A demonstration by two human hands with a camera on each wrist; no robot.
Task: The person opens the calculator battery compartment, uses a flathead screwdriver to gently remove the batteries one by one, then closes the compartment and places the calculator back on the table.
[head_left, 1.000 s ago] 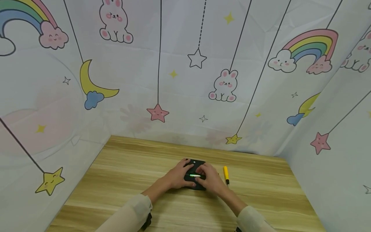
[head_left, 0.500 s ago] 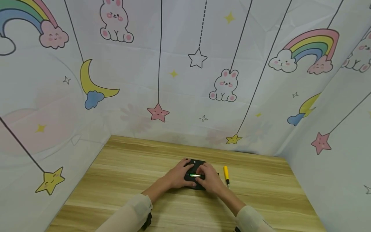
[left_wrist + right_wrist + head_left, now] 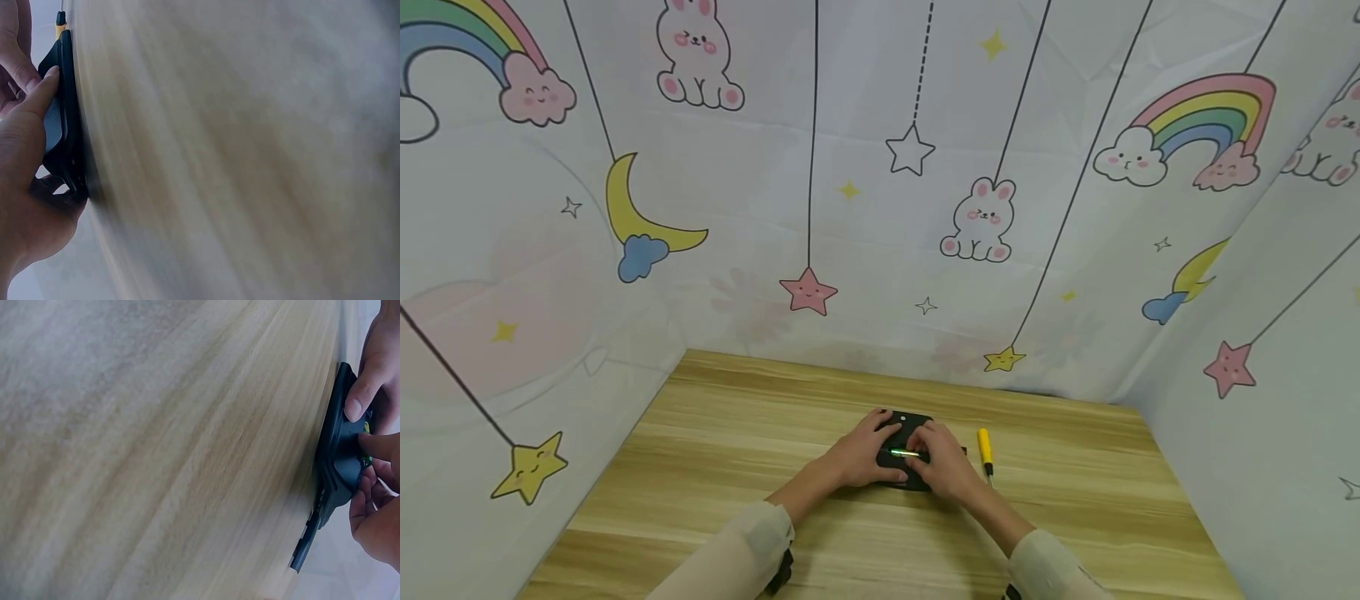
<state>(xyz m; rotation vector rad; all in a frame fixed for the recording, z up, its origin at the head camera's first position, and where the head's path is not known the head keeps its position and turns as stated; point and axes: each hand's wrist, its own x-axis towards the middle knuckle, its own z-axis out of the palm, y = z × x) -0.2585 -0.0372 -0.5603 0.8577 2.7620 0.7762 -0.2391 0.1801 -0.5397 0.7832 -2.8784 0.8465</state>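
A flat black device (image 3: 917,425) with a small round hole lies on the table between both hands. My left hand (image 3: 859,454) holds it from the left side, fingers spread over the far part and thumb (image 3: 45,87) on the near part. Across its middle lies a shiny green cylinder (image 3: 904,453), which looks like a battery. My right hand (image 3: 946,462) pinches this cylinder with thumb and fingers. In the right wrist view, the right thumb (image 3: 378,447) covers much of the green cylinder. A black strip (image 3: 303,547) juts out from the device's right side.
A screwdriver (image 3: 986,450) with a yellow handle lies right of the right hand, its shaft towards me. The wood-grain table (image 3: 737,442) ends at patterned cloth walls (image 3: 880,233) at the back and sides.
Both hands keep almost the same place on the device. Only slight movement of the right hand and forearm shows; the screwdriver stays where it was.
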